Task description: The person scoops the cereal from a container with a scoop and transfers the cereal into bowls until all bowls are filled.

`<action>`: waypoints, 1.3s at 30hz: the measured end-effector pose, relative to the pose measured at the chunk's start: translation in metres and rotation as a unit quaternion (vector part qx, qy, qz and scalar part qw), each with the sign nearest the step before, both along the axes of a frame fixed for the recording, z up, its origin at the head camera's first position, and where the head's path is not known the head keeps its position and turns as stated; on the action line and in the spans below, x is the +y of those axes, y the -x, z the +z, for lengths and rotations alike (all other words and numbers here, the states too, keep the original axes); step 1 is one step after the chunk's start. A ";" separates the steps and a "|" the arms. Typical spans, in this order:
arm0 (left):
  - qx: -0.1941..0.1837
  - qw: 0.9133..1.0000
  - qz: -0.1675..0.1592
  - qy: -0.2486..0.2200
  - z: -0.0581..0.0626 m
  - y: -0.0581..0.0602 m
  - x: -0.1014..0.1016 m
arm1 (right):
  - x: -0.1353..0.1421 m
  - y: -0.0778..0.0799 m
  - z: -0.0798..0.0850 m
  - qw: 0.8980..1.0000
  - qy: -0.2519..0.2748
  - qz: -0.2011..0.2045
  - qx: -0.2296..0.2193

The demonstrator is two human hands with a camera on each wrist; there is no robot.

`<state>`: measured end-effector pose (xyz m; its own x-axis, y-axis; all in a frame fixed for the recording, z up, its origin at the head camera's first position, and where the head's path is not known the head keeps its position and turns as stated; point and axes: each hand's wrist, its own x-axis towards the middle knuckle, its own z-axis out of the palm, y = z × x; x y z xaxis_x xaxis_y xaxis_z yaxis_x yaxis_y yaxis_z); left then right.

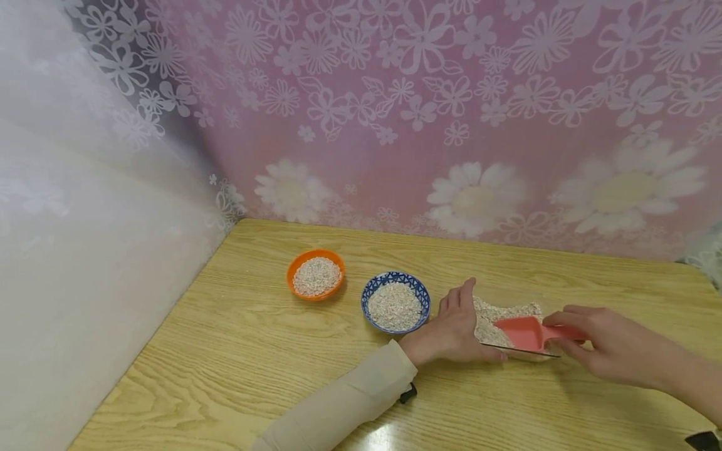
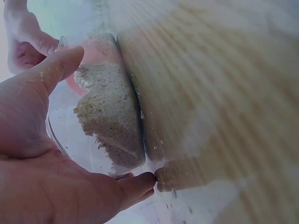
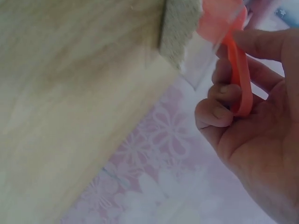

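Observation:
A pink scoop [image 1: 521, 333] lies with its blade in oat flakes [image 1: 489, 317] inside a clear container [image 1: 521, 352]. My right hand [image 1: 609, 343] grips the scoop's handle; the right wrist view shows fingers curled round that looped handle [image 3: 242, 84]. At the container's left end, my left hand [image 1: 457, 332] holds it, thumb along the near side and fingers at the far corner. In the left wrist view the oats [image 2: 110, 112] show through the wall, heaped unevenly, and the thumb [image 2: 65, 63] lies across the rim. Part of the scoop's blade is sunk in the oats.
Just left of my left hand stands a blue-and-white patterned bowl [image 1: 424, 300] of oat flakes. Farther left is an orange bowl [image 1: 291, 285], also holding flakes. Everything sits on a wood-grain table [image 1: 254, 357]. A pink floral curtain [image 1: 361, 156] hangs behind, with a pale sheet [image 1: 101, 207] at left.

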<state>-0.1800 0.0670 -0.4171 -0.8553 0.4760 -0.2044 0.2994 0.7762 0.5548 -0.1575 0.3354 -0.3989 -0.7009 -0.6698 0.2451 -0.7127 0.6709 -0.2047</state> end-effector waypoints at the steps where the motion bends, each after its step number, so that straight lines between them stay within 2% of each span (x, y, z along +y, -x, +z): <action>1: 0.000 1.000 0.000 -0.001 0.000 0.000 0.000 | -0.002 0.000 -0.002 1.000 0.005 -0.002 0.001; 6: -0.001 1.000 -0.001 -0.003 -0.001 0.000 0.000 | -0.010 -0.002 -0.009 0.999 0.031 0.004 0.023; 12: 0.004 1.000 -0.005 0.001 0.000 0.001 0.000 | -0.016 -0.005 -0.014 0.998 0.021 -0.018 0.055; 20: 0.002 1.000 -0.003 0.000 -0.001 0.001 -0.001 | -0.027 -0.004 -0.025 0.995 0.049 0.000 0.090; 25: 0.003 1.000 -0.003 -0.001 -0.001 0.000 -0.001 | -0.033 -0.004 -0.029 0.992 0.047 -0.022 0.116; 35: 0.005 1.000 -0.011 -0.001 -0.001 0.001 -0.002 | -0.029 -0.009 -0.029 0.992 0.077 -0.068 0.075; 39: -0.005 1.000 -0.007 0.000 0.000 0.001 -0.002 | -0.024 -0.010 -0.030 0.990 0.095 -0.074 0.069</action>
